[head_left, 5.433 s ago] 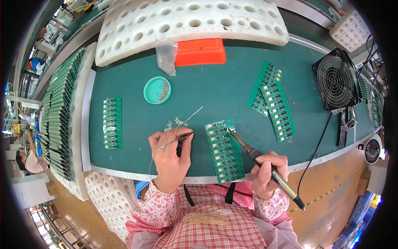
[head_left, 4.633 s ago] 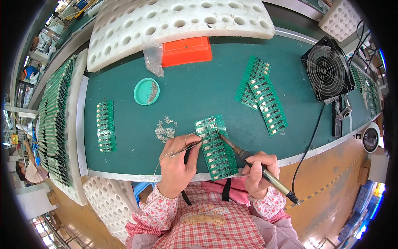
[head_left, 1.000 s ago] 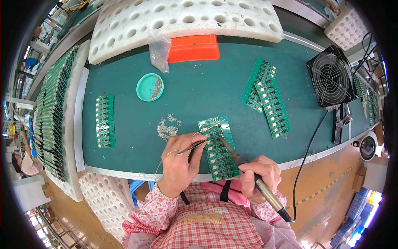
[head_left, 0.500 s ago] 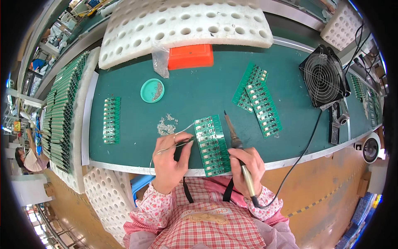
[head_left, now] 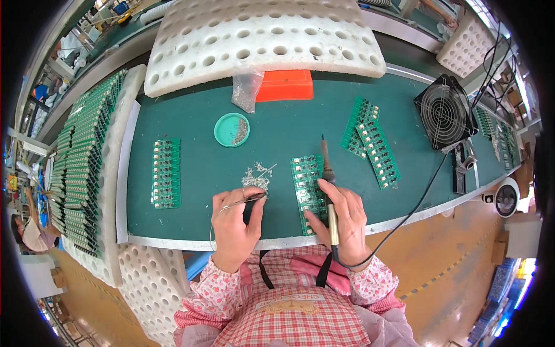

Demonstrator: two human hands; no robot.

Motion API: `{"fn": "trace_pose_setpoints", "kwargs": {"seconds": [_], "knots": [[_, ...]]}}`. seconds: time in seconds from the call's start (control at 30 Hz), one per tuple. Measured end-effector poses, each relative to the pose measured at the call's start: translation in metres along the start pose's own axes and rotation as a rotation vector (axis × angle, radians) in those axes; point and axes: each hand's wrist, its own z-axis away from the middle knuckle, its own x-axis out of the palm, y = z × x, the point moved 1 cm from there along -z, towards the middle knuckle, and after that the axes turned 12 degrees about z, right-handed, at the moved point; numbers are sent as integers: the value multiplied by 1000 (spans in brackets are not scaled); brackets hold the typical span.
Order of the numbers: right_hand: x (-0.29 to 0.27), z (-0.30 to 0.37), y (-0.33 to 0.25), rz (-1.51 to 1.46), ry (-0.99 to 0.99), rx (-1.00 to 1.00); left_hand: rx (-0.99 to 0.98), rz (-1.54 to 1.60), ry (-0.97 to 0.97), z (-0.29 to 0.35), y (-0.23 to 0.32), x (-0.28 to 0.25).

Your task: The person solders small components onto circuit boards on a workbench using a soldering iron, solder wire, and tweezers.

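Note:
My left hand (head_left: 236, 226) is closed around a dark pair of tweezers (head_left: 252, 199) and a thin strand of solder wire (head_left: 212, 234). Its fingertips are just below a loose pile of tiny pale components (head_left: 254, 179) on the green mat. In my right hand (head_left: 346, 222) is a soldering iron (head_left: 332, 214), gripped like a pen with its dark tip pointing away from me. Under the iron lies a green circuit board strip (head_left: 305, 188) with a row of pale square parts. My right fingers rest at its right edge, partly hiding it.
A round green dish (head_left: 221, 132), a clear bag (head_left: 247, 92) and an orange box (head_left: 286, 85) stand farther back. One board strip (head_left: 166, 173) lies left; two overlapping boards (head_left: 378, 151) lie right. A black fan (head_left: 445, 113) stands far right. Boards (head_left: 84, 185) fill a foam rack at left.
My left hand has moved off the circuit board toward the component pile, taking the solder wire with it. The iron's tip has risen away from me, and my right fingers now reach the board.

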Motion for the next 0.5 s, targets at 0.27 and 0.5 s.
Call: {"fn": "trace_pose_setpoints", "kwargs": {"seconds": [0.27,0.5], "knots": [[-2,8,-4,30,75,77,-4,-6,24,0,-2,-4],[0,9,0,-35,76,47,-25,94,-21,0,1,5]]}}
